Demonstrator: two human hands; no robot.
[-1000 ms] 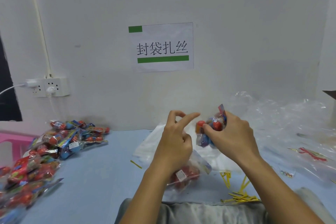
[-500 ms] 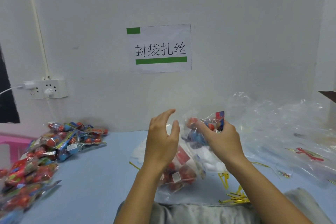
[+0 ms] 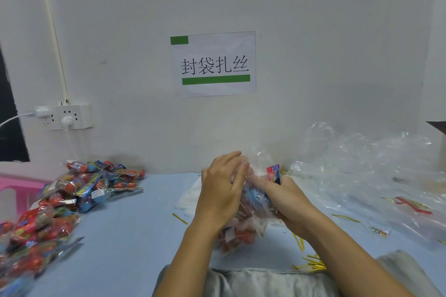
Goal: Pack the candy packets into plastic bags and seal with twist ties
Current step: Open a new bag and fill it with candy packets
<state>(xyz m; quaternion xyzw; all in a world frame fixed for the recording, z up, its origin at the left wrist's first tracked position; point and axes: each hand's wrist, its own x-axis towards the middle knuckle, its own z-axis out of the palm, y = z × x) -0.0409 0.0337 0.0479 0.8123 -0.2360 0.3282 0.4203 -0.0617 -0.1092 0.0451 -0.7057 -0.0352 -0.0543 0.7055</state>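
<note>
pale blue table against a white wall, printed sign taped up above the work spot, socket strip off to the left of that sign

clear plastic bag held up just below the sign, already carrying red candy packets in its lower half, resting near the table edge closest to the person

left hand pressed flat against the bag's near side, fingers fairly straight and reaching over the open mouth, probably spreading the film so the opening stays wide; no curl around anything that shows

right hand on the bag's far side, fingers wrapped around a red and blue candy packet with its top corner sticking up above the knuckles, apparently pushing it down through the mouth; hard to tell whether film is pinched in with it

loose heap of candy packets well to the left of the bag, within reach for the next pick

gold twist ties scattered just to the right of and below the bag, one stray tie to its left, handy for closing the neck once full

pile of empty clear bags right of the bag, against the wall

judged as mid-fill: packet going in, sealing not yet begun; thin film likely to fold shut or snag on packet corners
</note>
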